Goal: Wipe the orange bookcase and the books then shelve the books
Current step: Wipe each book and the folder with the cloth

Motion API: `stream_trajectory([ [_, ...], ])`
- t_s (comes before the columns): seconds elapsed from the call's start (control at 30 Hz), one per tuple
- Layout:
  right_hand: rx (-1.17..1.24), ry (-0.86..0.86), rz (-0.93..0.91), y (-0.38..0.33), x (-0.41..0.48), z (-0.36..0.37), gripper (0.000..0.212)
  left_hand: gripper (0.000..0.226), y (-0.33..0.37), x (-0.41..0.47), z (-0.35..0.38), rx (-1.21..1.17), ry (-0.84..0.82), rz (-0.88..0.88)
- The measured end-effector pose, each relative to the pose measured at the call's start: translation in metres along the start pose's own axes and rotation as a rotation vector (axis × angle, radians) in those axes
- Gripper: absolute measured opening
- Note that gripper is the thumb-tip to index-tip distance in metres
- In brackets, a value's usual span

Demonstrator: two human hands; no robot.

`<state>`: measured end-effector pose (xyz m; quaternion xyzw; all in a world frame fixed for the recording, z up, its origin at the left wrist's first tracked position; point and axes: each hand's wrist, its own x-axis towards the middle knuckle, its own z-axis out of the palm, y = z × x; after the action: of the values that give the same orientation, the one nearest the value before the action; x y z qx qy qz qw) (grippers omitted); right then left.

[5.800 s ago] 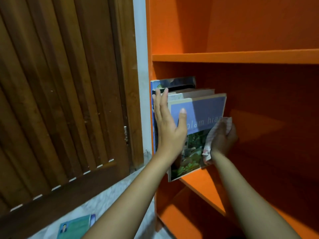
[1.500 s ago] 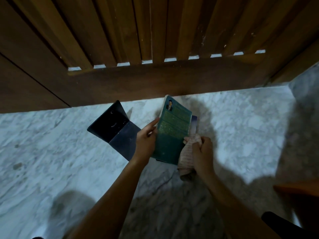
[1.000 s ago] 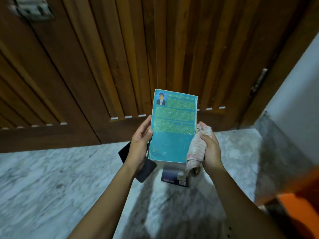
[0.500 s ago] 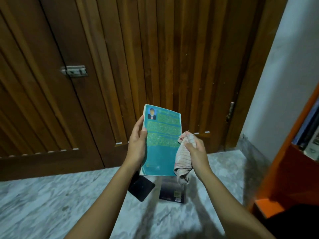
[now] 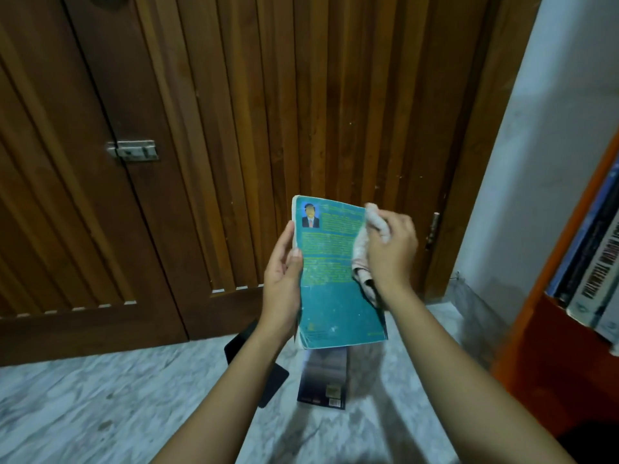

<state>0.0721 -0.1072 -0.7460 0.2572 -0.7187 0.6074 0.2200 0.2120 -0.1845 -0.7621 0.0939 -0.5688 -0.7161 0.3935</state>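
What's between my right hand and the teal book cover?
A pale cloth, gripped by the right hand and pressed on the teal book, in the head view.

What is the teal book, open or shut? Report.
Shut: the teal book shows one flat back cover, no pages spread; left hand grips its edge.

Dim, bluish light. Soft shadow lay across the marble floor (image 5: 83,406). Door (image 5: 201,128) planks bowed toward the left edge; mild blur.

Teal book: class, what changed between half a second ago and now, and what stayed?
The right hand moved the cloth up the right edge of the teal book to its top corner. The left hand still holds the book's left edge; two dark books remain on the floor.
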Motion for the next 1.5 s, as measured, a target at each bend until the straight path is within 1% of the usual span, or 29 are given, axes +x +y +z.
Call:
stream_trajectory([
  [0.07,-0.017,0.052,0.139,0.014,0.0,-0.006,0.02,0.039,-0.001,0.003,-0.002,-0.009,0.004,-0.002],
  [0.1,-0.013,0.047,0.137,0.012,-0.006,-0.003,0.02,0.039,-0.002,0.004,-0.001,-0.012,-0.006,-0.004],
  [0.17,0.043,-0.041,-0.014,-0.01,-0.025,0.007,0.022,0.039,-0.004,0.006,0.004,-0.026,-0.02,-0.01],
  [0.27,0.015,-0.265,-0.391,-0.03,-0.057,0.018,0.027,0.04,-0.005,0.008,0.006,-0.123,0.009,-0.04],
  [0.3,0.002,-0.27,-0.441,-0.025,-0.057,0.018,0.027,0.04,-0.005,0.008,0.004,-0.164,0.019,-0.051],
  [0.33,0.01,-0.228,-0.402,-0.018,-0.053,0.015,0.027,0.04,-0.004,0.007,0.001,-0.186,0.033,-0.059],
  [0.4,0.038,-0.08,-0.12,0.003,-0.04,0.007,0.023,0.039,-0.003,0.005,-0.005,-0.19,0.076,-0.053],
  [0.43,0.037,-0.029,0.041,0.012,-0.037,0.005,0.022,0.039,-0.003,0.005,-0.006,-0.191,0.092,-0.051],
  [0.47,0.025,0.001,0.141,0.016,-0.04,0.006,0.021,0.039,-0.003,0.005,-0.005,-0.198,0.101,-0.054],
  [0.5,0.025,0.013,0.151,0.013,-0.048,0.009,0.022,0.039,-0.004,0.006,-0.003,-0.209,0.108,-0.057],
  [0.53,0.046,-0.002,0.086,0.004,-0.06,0.013,0.023,0.039,-0.004,0.008,-0.001,-0.226,0.113,-0.062],
  [0.63,0.051,-0.201,-0.282,-0.014,-0.097,0.023,0.028,0.041,-0.007,0.015,-0.001,-0.291,0.159,-0.08],
  [0.67,0.031,-0.224,-0.362,-0.009,-0.098,0.023,0.029,0.043,-0.008,0.016,-0.003,-0.322,0.183,-0.08],
  [0.7,0.023,-0.19,-0.346,0.0,-0.092,0.023,0.028,0.046,-0.008,0.015,-0.006,-0.353,0.202,-0.078],
  [0.73,0.032,-0.127,-0.227,0.009,-0.085,0.022,0.026,0.048,-0.008,0.015,-0.008,-0.372,0.218,-0.075],
  [0.8,0.071,-0.031,0.094,0.019,-0.074,0.021,0.022,0.047,-0.008,0.014,-0.009,-0.36,0.249,-0.074],
  [0.83,0.072,-0.023,0.129,0.017,-0.077,0.024,0.022,0.047,-0.01,0.015,-0.009,-0.355,0.262,-0.078],
  [0.87,0.07,-0.04,0.047,0.011,-0.086,0.027,0.023,0.047,-0.012,0.017,-0.009,-0.366,0.271,-0.082],
  [0.9,0.083,-0.09,-0.089,0.004,-0.096,0.03,0.024,0.046,-0.013,0.019,-0.009,-0.381,0.282,-0.087],
  [0.97,0.122,-0.246,-0.358,0.0,-0.114,0.03,0.028,0.045,-0.014,0.024,-0.011,-0.402,0.307,-0.097],
  [1.0,0.113,-0.295,-0.43,0.005,-0.115,0.028,0.03,0.046,-0.014,0.025,-0.013,-0.423,0.316,-0.099],
  [1.03,0.095,-0.305,-0.436,0.012,-0.111,0.026,0.031,0.047,-0.015,0.026,-0.014,-0.45,0.32,-0.097],
  [1.07,0.07,-0.285,-0.384,0.02,-0.105,0.024,0.03,0.048,-0.015,0.027,-0.016,-0.468,0.324,-0.095],
  [1.13,0.051,-0.233,-0.186,0.031,-0.092,0.019,0.027,0.05,-0.017,0.028,-0.017,-0.47,0.326,-0.098],
  [1.17,0.047,-0.233,-0.122,0.033,-0.088,0.019,0.026,0.05,-0.019,0.029,-0.017,-0.468,0.321,-0.105],
  [1.2,0.045,-0.25,-0.112,0.032,-0.087,0.019,0.027,0.05,-0.02,0.029,-0.016,-0.47,0.311,-0.113],
  [1.3,0.093,-0.348,-0.208,0.023,-0.09,0.021,0.031,0.05,-0.023,0.031,-0.013,-0.476,0.269,-0.127],
  [1.43,0.156,-0.44,-0.255,0.017,-0.089,0.018,0.034,0.05,-0.019,0.033,-0.015,-0.449,0.256,-0.123],
  [1.5,0.157,-0.502,-0.356,0.016,-0.092,0.017,0.034,0.048,-0.016,0.033,-0.018,-0.45,0.271,-0.129],
])
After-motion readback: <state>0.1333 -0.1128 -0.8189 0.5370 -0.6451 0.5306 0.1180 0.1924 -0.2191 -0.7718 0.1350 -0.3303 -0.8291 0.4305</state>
